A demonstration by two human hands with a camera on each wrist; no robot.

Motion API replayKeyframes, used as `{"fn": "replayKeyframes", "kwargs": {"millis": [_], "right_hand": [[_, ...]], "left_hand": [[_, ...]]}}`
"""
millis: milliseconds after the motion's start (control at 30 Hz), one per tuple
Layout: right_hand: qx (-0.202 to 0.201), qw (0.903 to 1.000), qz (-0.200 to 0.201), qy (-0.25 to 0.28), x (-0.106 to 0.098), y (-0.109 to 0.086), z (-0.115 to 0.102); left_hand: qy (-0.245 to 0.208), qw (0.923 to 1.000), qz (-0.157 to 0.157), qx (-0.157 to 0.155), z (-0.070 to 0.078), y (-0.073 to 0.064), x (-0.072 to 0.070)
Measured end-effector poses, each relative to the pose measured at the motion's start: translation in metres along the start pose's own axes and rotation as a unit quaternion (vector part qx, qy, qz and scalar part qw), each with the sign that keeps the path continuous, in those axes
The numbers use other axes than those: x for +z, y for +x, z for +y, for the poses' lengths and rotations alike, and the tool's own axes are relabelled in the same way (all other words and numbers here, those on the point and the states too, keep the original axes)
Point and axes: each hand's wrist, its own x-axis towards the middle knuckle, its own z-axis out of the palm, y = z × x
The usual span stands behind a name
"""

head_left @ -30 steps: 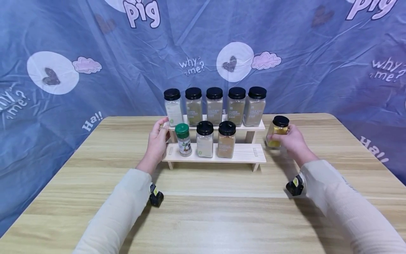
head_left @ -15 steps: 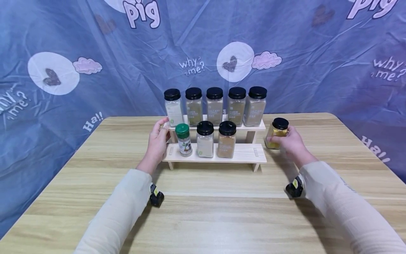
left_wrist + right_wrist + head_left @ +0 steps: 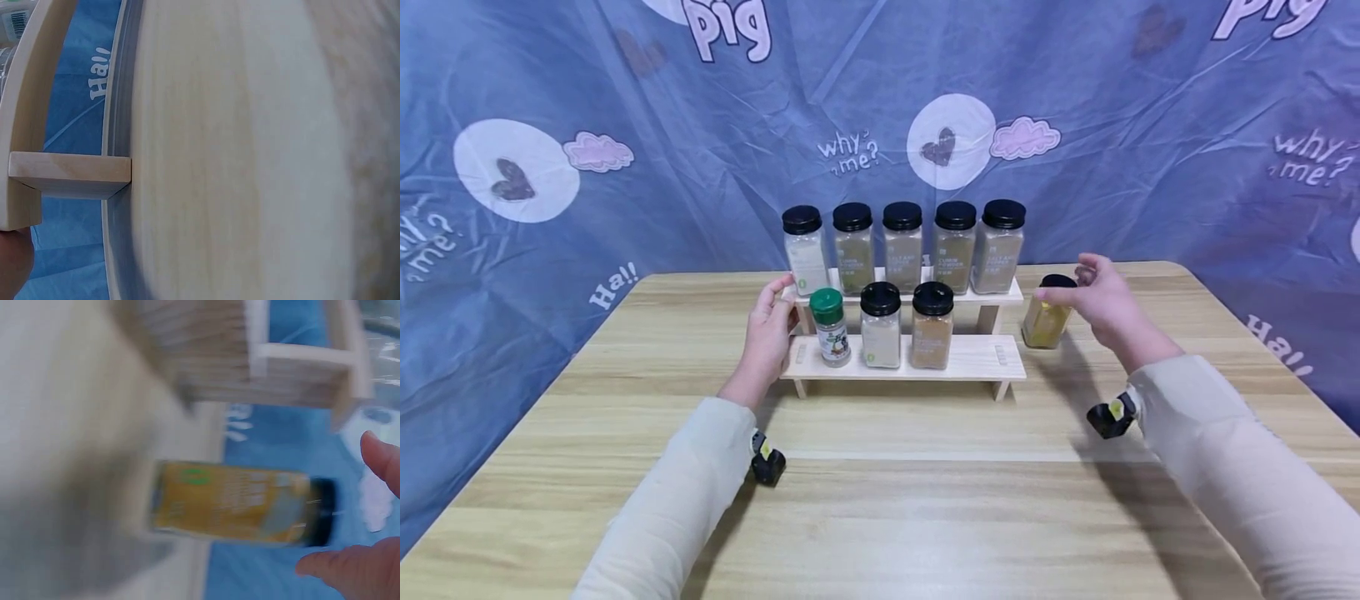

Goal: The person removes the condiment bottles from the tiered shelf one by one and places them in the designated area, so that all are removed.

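Note:
My left hand (image 3: 769,329) grips the left end of a two-step wooden spice rack (image 3: 977,358); in the left wrist view a fingertip (image 3: 14,262) meets the shelf's end. To the right of the rack, a spice jar with yellow contents (image 3: 1045,323) and a black lid stands upright on the table. Just above and behind it is my right hand (image 3: 1108,304), thumb and fingers spread apart and holding nothing. The right wrist view shows the yellow jar (image 3: 234,503) blurred, with thumb and finger beyond its lid.
Several black-lidded spice jars (image 3: 902,258) line the upper shelf. On the lower one stand a green-capped shaker (image 3: 832,337), a jar of pale powder (image 3: 882,337) and one of orange-brown powder (image 3: 932,337). A blue printed cloth (image 3: 700,167) hangs behind the wooden table (image 3: 880,517).
My right hand has let go of the yellow jar and risen off it, fingers opening. The jar was set upright on the table. My left hand stays at the rack.

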Motion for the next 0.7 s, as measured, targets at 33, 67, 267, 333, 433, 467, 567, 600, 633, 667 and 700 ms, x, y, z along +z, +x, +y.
{"fn": "replayKeyframes", "kwargs": {"millis": [33, 67, 267, 333, 433, 467, 567, 600, 633, 667, 700], "right_hand": [[-0.003, 1.0000, 0.000, 0.002, -0.001, -0.001, -0.006], [-0.006, 1.0000, 0.001, 0.005, -0.003, -0.003, -0.012], [-0.024, 0.9990, -0.001, 0.036, -0.005, -0.016, -0.040], [-0.032, 0.9986, -0.004, 0.042, -0.005, -0.022, -0.047], [-0.044, 0.9974, -0.009, 0.057, -0.003, -0.031, -0.057], [-0.047, 0.9967, -0.013, 0.064, -0.002, -0.034, -0.059], [-0.058, 0.9931, -0.031, 0.097, 0.002, -0.043, -0.066], [-0.061, 0.9918, -0.036, 0.106, 0.004, -0.045, -0.068], [-0.066, 0.9902, -0.041, 0.116, 0.006, -0.048, -0.070], [-0.070, 0.9888, -0.046, 0.124, 0.008, -0.050, -0.071], [-0.075, 0.9877, -0.048, 0.129, 0.010, -0.052, -0.072]], "left_hand": [[-0.002, 1.0000, -0.001, -0.002, 0.000, 0.001, 0.000], [-0.003, 1.0000, -0.001, -0.003, 0.000, 0.001, 0.000], [-0.007, 1.0000, -0.003, -0.002, 0.001, 0.000, 0.000], [-0.007, 1.0000, -0.003, -0.001, 0.001, 0.000, 0.000], [-0.006, 1.0000, -0.005, 0.000, 0.002, -0.001, 0.000], [-0.006, 1.0000, -0.005, 0.000, 0.002, -0.001, 0.000], [-0.008, 0.9999, -0.006, -0.001, 0.002, -0.001, 0.000], [-0.007, 1.0000, -0.006, -0.001, 0.002, -0.001, 0.000], [-0.008, 0.9999, -0.006, -0.001, 0.001, -0.001, 0.001], [-0.009, 0.9999, -0.006, -0.001, 0.001, -0.001, 0.001], [-0.008, 0.9999, -0.006, -0.002, 0.001, -0.001, 0.001]]}}
